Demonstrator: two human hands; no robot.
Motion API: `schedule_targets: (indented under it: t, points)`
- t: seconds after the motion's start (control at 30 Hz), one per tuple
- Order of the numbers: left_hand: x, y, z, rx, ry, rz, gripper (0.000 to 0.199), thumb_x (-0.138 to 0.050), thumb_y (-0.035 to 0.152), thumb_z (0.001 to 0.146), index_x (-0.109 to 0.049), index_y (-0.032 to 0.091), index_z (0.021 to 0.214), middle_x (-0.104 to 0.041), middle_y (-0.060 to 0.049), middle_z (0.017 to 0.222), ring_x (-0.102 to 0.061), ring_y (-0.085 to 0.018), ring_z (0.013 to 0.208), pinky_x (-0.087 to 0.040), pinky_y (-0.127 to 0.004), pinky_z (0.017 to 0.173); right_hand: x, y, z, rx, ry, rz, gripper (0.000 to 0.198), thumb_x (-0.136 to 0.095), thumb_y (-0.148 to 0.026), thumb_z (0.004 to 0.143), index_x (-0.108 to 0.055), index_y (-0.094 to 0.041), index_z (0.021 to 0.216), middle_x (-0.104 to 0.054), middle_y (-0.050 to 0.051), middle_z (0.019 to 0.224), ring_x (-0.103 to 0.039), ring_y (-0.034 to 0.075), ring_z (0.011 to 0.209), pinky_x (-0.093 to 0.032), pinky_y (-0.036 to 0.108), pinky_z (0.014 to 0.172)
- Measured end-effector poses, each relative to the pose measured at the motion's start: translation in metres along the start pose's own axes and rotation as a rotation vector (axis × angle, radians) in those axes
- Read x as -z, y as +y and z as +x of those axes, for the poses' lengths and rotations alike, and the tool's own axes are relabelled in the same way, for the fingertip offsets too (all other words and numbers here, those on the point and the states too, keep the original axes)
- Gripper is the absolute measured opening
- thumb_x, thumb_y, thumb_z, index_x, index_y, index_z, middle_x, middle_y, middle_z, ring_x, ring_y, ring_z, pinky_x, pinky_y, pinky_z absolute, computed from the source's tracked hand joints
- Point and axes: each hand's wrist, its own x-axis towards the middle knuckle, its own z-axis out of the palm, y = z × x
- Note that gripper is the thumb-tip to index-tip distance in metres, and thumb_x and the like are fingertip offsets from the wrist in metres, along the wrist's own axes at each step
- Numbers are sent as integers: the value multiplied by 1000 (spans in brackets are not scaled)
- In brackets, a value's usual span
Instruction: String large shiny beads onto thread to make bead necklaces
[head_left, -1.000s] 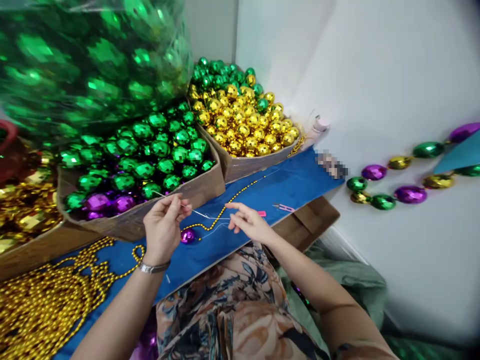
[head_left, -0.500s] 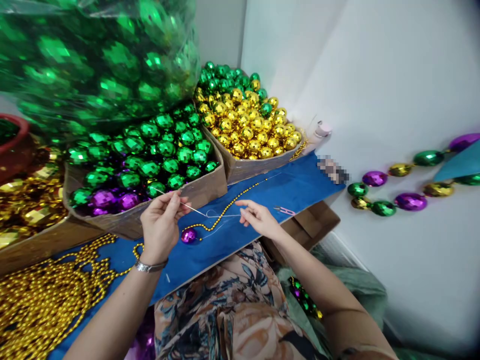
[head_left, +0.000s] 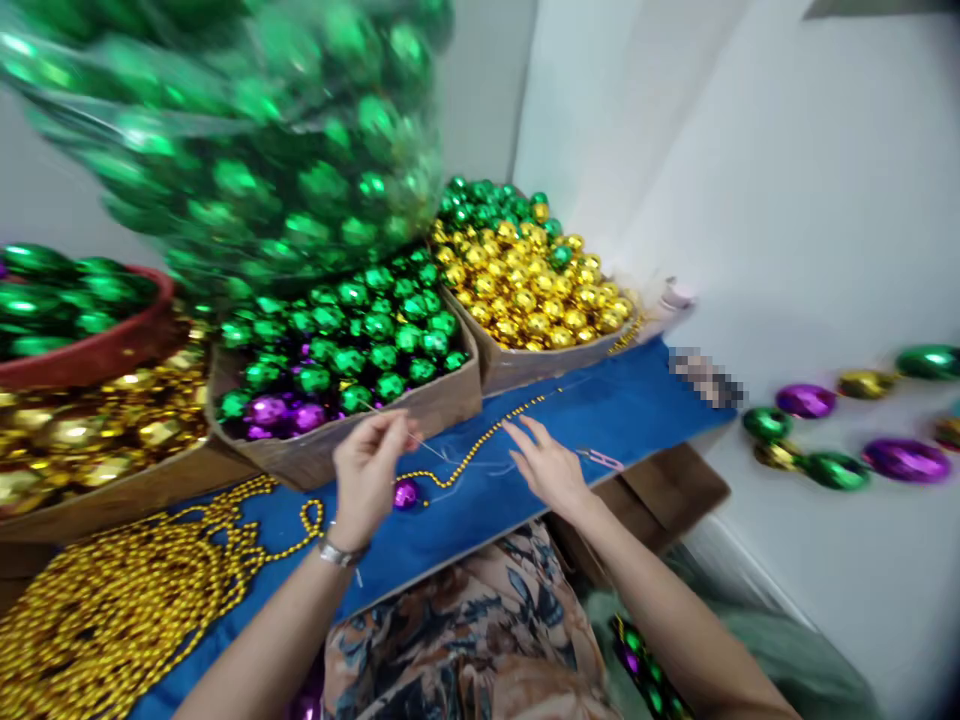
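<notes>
My left hand (head_left: 367, 475) is closed in a pinch on a long, thin needle (head_left: 429, 446), which sticks out to both sides of the fingers. A fine clear thread (head_left: 484, 464) runs from the needle's right end along the blue table. My right hand (head_left: 551, 468) has its fingers spread and hovers over or rests on the table; which one I cannot tell. By its fingertips lies a short strand of small gold beads (head_left: 480, 440). The strand's near end reaches a shiny purple ball (head_left: 406, 493). Pink thread snips (head_left: 602, 460) lie to the right of this hand.
Cardboard boxes of green and purple balls (head_left: 349, 360) and gold balls (head_left: 536, 285) line the table's back. A big bag of green balls (head_left: 285, 170) rises above. Heaped gold bead strands (head_left: 142, 590) cover the left. A blue cloth (head_left: 637, 390) covers the table.
My right hand has let go of the thread and opened its fingers. The left hand still pinches the needle. The view has shifted, so everything sits further right and lower.
</notes>
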Motion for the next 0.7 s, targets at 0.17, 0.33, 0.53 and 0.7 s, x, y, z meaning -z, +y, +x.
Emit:
schedule_targets:
  t: [0.17,0.33,0.53,0.7]
  points:
    - [-11,-9,-24,-113,-160,229,17,-65,35,83,-73,21,90,-74,-5,84,-69,-19,76,-56,-31,70,-19,-44,3,329,-5,246,34,-44,-29,97,-53,-24,130,-64,9,112,-65,18,95,-53,32,82]
    - [11,3,-16,-244,-265,395,22,-56,33,90,-72,19,94,-72,-6,88,-67,-18,78,-53,-29,69,-43,-62,4,375,16,351,21,-41,-25,99,-61,-21,99,-66,6,89,-64,16,82,-51,27,75]
    - [66,18,58,-615,-73,1258,35,-57,36,88,-66,16,116,-65,-18,110,-55,-32,105,-43,-48,91,-55,-53,4,215,-34,425,22,-31,-29,101,-51,-21,99,-65,1,81,-59,9,51,-49,21,56]
    - [70,10,90,-443,-200,1541,39,-58,38,87,-64,15,119,-65,-18,104,-55,-36,101,-45,-47,81,-55,-54,3,255,-85,416,23,-32,-28,101,-52,-20,107,-66,2,83,-63,9,58,-50,20,61]
